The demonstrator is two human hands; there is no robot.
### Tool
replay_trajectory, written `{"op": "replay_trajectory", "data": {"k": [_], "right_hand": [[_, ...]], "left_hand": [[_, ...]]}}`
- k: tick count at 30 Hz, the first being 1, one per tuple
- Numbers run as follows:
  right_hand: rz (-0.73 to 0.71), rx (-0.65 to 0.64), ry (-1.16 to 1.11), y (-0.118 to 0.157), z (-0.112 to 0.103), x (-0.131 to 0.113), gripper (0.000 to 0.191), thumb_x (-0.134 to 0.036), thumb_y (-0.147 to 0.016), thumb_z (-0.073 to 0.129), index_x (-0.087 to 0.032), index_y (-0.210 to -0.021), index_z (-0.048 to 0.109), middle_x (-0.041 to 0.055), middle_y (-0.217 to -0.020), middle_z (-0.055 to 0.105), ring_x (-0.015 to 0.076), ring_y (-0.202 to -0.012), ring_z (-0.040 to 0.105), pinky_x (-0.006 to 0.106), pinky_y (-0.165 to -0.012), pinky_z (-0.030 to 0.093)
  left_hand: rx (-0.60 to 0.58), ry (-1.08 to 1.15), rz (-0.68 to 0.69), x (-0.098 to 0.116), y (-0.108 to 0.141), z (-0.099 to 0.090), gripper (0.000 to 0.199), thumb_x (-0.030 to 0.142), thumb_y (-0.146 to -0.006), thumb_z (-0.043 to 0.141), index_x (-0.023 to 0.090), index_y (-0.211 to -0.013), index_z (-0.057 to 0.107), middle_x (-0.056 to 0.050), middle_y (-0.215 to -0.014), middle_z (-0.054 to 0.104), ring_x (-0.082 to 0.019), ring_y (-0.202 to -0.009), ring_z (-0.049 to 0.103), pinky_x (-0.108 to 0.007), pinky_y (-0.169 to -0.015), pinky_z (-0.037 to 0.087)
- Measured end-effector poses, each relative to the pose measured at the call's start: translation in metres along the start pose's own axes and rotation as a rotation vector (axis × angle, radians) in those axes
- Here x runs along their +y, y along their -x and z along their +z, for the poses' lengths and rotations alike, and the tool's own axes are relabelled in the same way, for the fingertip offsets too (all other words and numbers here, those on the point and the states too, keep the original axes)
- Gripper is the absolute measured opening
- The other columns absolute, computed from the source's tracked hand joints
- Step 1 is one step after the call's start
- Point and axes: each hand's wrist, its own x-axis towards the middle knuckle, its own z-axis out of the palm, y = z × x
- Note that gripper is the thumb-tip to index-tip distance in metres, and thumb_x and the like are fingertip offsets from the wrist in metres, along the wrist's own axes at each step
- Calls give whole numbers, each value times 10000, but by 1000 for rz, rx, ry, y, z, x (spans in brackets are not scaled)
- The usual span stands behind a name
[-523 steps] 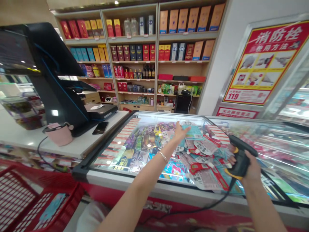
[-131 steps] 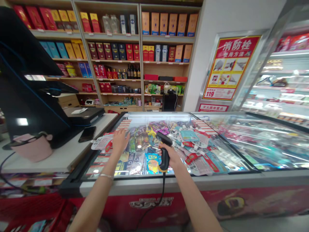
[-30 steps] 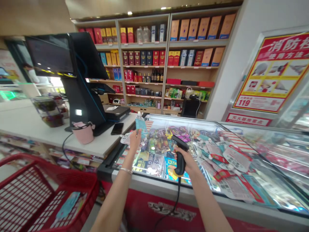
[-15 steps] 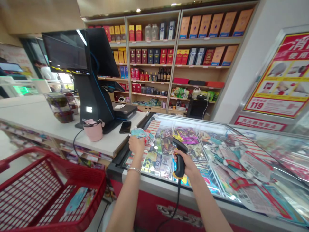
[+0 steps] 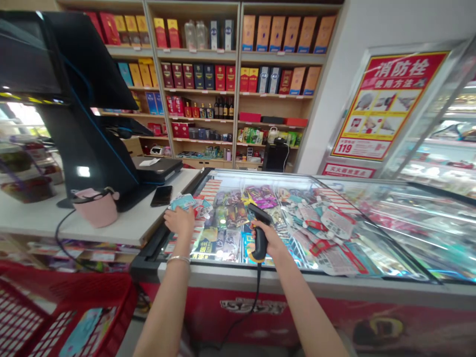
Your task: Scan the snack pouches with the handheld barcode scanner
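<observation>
My right hand [image 5: 269,238] is wrapped round the grip of a black and yellow barcode scanner [image 5: 260,233], its cable hanging down in front of the freezer. With fingers spread, my left hand [image 5: 180,220] lies at the near edge of a few small blue and red packets [image 5: 184,202] on the freezer's left end; its fingertips are partly hidden. To the right of the scanner, a loose pile of blue, red and white packets [image 5: 330,230] covers part of the glass top. Colourful wrapped goods [image 5: 230,210] show through the glass.
A white counter [image 5: 136,223] on the left bears a phone [image 5: 161,196], a pink cup [image 5: 95,207] and a black checkout terminal [image 5: 89,134]. Below it stands a red shopping basket [image 5: 122,297] with packets inside. Shelves of boxed goods [image 5: 199,77] line the back.
The view has turned to the right, so everything sits further left. My left hand's fingers have spread beside the small packets. The scanner stays in my right hand.
</observation>
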Motion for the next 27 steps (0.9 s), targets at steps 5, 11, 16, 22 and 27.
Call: {"op": "replay_trajectory", "data": {"k": [5, 11, 16, 22, 27], "right_hand": [[-67, 34, 8, 13, -25, -20, 140, -189, -608, 751, -137, -657, 631, 11, -565, 628, 77, -435, 518, 164, -404, 443], [-158, 65, -17, 25, -60, -47, 184, -198, -578, 777, -132, -670, 632, 8, -564, 624, 79, -437, 524, 165, -406, 450], [-220, 165, -17, 42, -102, -77, 212, -204, -585, 793, -136, -692, 623, 5, -563, 621, 78, -427, 516, 164, -385, 441], [-203, 280, -87, 58, -161, -101, 193, -199, -606, 785, -157, -702, 624, -8, -533, 603, 95, -413, 508, 192, -361, 442], [-210, 416, -63, 66, -206, -105, 212, -184, -571, 799, -144, -685, 625, 8, -557, 627, 86, -409, 511, 180, -373, 453]], "left_hand": [[41, 21, 148, 26, 9, -13, 444, 421, -841, 425, 52, -1035, 579, -230, -1081, 529, -344, -1024, 476, -441, -838, 390], [-60, 88, 469, 105, 66, -29, 410, 411, -856, 427, 105, -1093, 561, -184, -1098, 552, -325, -1055, 480, -409, -866, 379], [-225, 284, 660, 169, 124, -40, 363, 384, -879, 425, 137, -1102, 570, -154, -1072, 601, -285, -1050, 520, -362, -875, 379], [-797, 461, 718, 229, 190, -43, 350, 429, -896, 397, 194, -853, 653, -82, -878, 697, -211, -863, 634, -272, -715, 415], [-927, 390, 619, 256, 226, -38, 456, 536, -859, 394, 185, -807, 680, -132, -948, 702, -265, -910, 650, -315, -722, 439]]}}
